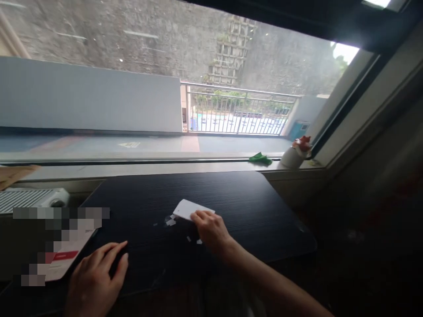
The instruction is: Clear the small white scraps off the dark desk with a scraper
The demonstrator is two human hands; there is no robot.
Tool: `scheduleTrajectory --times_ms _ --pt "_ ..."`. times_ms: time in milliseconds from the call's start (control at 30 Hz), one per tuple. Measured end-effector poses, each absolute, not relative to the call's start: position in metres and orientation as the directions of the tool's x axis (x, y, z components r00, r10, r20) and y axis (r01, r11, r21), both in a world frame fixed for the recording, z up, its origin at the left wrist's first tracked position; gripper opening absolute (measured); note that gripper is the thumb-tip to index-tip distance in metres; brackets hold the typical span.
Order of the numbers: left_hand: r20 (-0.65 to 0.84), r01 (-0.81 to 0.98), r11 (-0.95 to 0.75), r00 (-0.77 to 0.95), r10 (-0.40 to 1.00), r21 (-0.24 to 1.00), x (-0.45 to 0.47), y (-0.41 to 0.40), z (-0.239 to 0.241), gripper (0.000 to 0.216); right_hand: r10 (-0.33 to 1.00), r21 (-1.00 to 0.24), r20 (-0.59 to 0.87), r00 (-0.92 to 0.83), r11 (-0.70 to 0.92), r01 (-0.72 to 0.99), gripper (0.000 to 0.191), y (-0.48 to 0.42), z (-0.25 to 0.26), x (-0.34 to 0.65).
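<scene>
My right hand (211, 226) grips a flat white card (190, 208) by its near right corner, low over a dark wood-grain table (231, 189). Small white paper scraps (171, 222) lie beside and below the card's left edge, with a few more close to my fingers. At the lower left, my left hand (99, 275) has its fingers stretched out and holds nothing. Whether its palm touches the tabletop is hidden. Just left of that hand is a pale sheet with a red band (66, 255), partly blurred out.
Behind the table runs a window sill (158, 168) with a crumpled green wrapper (261, 159) and a white container (294, 157) holding something reddish. A white slatted unit (31, 199) stands at the left, with brown paper (16, 175) above it. The large window faces a railed walkway.
</scene>
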State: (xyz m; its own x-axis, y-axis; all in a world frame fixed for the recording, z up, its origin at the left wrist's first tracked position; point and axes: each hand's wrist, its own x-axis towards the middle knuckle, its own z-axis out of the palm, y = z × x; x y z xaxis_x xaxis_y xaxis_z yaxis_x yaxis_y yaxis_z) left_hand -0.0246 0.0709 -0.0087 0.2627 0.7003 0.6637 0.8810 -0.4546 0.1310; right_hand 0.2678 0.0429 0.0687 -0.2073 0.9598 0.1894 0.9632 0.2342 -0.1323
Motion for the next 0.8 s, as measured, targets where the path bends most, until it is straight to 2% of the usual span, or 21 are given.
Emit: scheduleTrajectory --times_ms 100,200,267,333,367,633,800 --pt "0.644 0.887 -0.449 0.279 0.713 0.113 -0.026 0.071 -0.007 0.036 0.965 -0.132 0.187 -0.182 0.209 0.969 0.030 0.033 0.078 0.269" --pt "0.646 0.880 -0.461 0.287 0.708 0.114 -0.023 0.068 -0.001 0.033 0.974 -0.134 0.224 -0.023 0.054 0.989 0.038 0.033 0.091 0.297" --pt "0.647 0.887 -0.432 0.235 0.725 0.161 -0.018 0.065 0.002 0.030 0.972 -0.124 0.217 0.094 -0.068 0.990 0.038 0.039 0.095 0.315" --pt "0.626 0.881 -0.405 0.176 0.759 0.243 -0.013 0.063 0.005 0.026 0.972 -0.101 0.195 0.134 -0.116 0.988 0.035 0.047 0.095 0.318" --pt "0.601 0.870 -0.395 0.153 0.784 0.295 -0.011 0.062 0.006 0.025 0.976 -0.089 0.183 0.120 -0.105 0.990 0.033 0.049 0.094 0.313" --pt "0.519 0.896 -0.301 0.096 0.850 0.327 0.003 0.053 0.013 0.026 0.980 -0.054 0.139 -0.143 0.152 0.987 0.030 0.046 0.084 0.214" --pt "0.468 0.901 -0.252 0.062 0.882 0.354 0.010 0.050 0.021 0.025 0.966 -0.078 0.175 -0.188 0.204 0.976 0.030 0.048 0.085 0.224"
